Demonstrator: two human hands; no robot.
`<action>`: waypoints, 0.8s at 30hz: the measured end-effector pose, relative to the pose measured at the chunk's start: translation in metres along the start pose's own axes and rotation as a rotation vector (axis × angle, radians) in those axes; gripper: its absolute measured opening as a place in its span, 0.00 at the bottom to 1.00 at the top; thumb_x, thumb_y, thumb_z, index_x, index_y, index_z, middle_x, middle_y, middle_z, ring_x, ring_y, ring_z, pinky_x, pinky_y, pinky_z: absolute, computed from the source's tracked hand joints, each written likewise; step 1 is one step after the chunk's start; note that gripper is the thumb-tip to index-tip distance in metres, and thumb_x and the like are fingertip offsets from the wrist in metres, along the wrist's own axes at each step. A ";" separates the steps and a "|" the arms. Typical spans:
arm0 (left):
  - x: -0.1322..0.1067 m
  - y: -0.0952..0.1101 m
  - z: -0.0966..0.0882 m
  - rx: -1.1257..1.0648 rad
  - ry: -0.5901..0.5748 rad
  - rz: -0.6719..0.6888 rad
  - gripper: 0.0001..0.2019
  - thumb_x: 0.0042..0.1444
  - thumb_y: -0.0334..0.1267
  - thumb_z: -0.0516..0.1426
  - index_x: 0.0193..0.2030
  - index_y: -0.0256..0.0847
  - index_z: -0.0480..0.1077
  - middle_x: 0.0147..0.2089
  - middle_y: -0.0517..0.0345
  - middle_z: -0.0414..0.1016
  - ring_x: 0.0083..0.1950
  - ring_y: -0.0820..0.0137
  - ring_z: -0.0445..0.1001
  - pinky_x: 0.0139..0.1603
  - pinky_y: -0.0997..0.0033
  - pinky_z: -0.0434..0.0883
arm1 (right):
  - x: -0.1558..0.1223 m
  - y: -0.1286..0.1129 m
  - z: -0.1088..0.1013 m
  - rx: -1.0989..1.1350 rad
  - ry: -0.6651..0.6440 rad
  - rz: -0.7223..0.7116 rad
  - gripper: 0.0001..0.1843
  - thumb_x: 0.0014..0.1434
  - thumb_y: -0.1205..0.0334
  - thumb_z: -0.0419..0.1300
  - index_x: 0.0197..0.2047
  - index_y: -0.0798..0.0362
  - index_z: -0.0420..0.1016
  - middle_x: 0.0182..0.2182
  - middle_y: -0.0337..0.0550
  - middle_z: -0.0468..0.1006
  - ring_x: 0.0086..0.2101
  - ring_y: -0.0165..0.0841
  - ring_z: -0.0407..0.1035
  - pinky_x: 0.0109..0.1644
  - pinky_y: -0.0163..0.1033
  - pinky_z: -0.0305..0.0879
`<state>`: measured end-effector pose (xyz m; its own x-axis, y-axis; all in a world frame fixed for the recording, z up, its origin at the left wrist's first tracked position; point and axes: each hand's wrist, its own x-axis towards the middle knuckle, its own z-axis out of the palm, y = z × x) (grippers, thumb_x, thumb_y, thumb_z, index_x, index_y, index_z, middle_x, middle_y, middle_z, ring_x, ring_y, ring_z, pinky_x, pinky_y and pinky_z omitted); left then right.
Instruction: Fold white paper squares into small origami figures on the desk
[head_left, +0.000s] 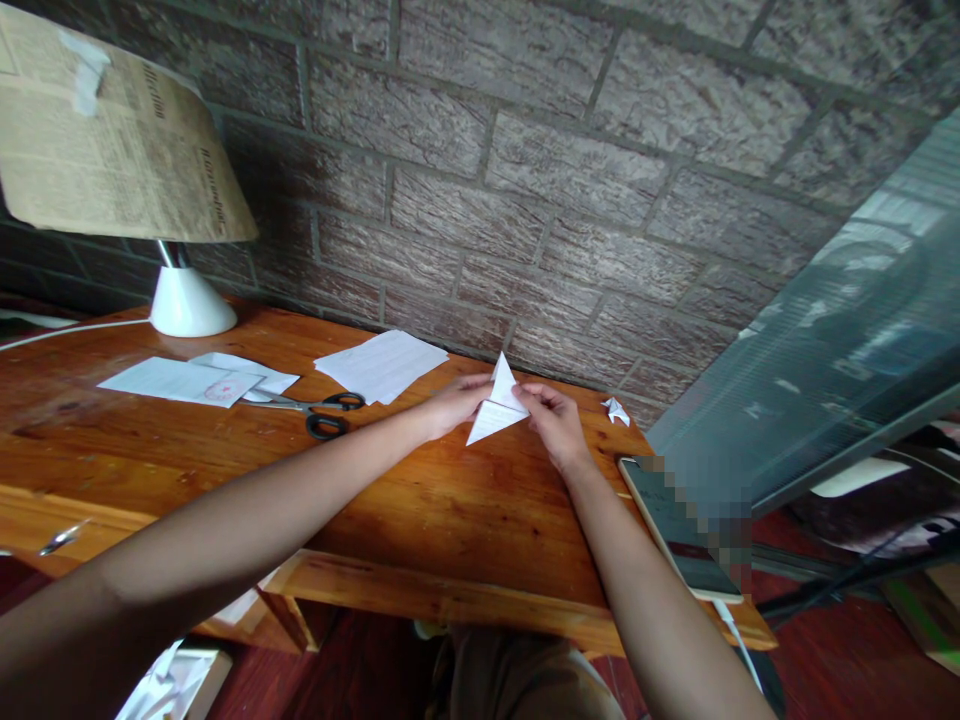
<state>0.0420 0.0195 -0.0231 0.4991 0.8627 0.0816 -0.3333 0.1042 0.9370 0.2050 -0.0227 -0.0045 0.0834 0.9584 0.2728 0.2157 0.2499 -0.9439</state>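
A folded white paper shape (495, 410) with pointed corners is held just above the wooden desk (420, 520) near its far edge. My left hand (450, 403) pinches its left side. My right hand (553, 418) pinches its right side, fingers curled round the fold. Both hands meet at the paper.
Black-handled scissors (319, 408) lie left of my hands, with loose white sheets (382, 364) and more papers (196, 380) behind them. A lamp (180, 300) stands far left. A small folded paper piece (616, 409) and a phone (679, 530) lie at the right. A brick wall backs the desk.
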 end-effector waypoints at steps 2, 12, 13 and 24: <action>0.000 0.000 0.000 0.008 -0.002 0.000 0.18 0.44 0.47 0.67 0.39 0.38 0.78 0.35 0.53 0.80 0.34 0.69 0.75 0.38 0.70 0.68 | 0.001 0.001 0.000 0.017 0.001 0.009 0.19 0.46 0.44 0.68 0.32 0.51 0.79 0.21 0.36 0.70 0.23 0.29 0.58 0.28 0.37 0.54; -0.001 0.002 0.002 -0.048 -0.066 -0.011 0.25 0.40 0.50 0.69 0.44 0.39 0.77 0.39 0.53 0.79 0.39 0.67 0.75 0.43 0.68 0.68 | 0.005 0.008 -0.002 0.037 -0.015 -0.078 0.20 0.45 0.44 0.68 0.31 0.53 0.79 0.28 0.40 0.78 0.30 0.32 0.66 0.37 0.37 0.62; -0.001 0.002 0.002 -0.057 -0.076 -0.005 0.26 0.39 0.50 0.69 0.44 0.38 0.77 0.39 0.52 0.79 0.39 0.67 0.75 0.43 0.68 0.67 | 0.005 0.008 -0.001 0.039 -0.017 -0.085 0.20 0.46 0.45 0.68 0.32 0.53 0.79 0.29 0.40 0.78 0.30 0.32 0.67 0.37 0.37 0.62; -0.001 -0.002 0.001 -0.087 -0.069 0.005 0.25 0.39 0.46 0.71 0.44 0.36 0.77 0.38 0.52 0.79 0.36 0.68 0.75 0.43 0.67 0.67 | 0.001 0.004 -0.001 0.048 -0.058 -0.068 0.16 0.47 0.49 0.67 0.33 0.53 0.81 0.28 0.39 0.78 0.25 0.29 0.64 0.31 0.35 0.59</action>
<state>0.0433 0.0180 -0.0246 0.5504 0.8273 0.1123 -0.4025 0.1451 0.9039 0.2070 -0.0209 -0.0076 0.0128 0.9450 0.3267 0.1718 0.3198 -0.9318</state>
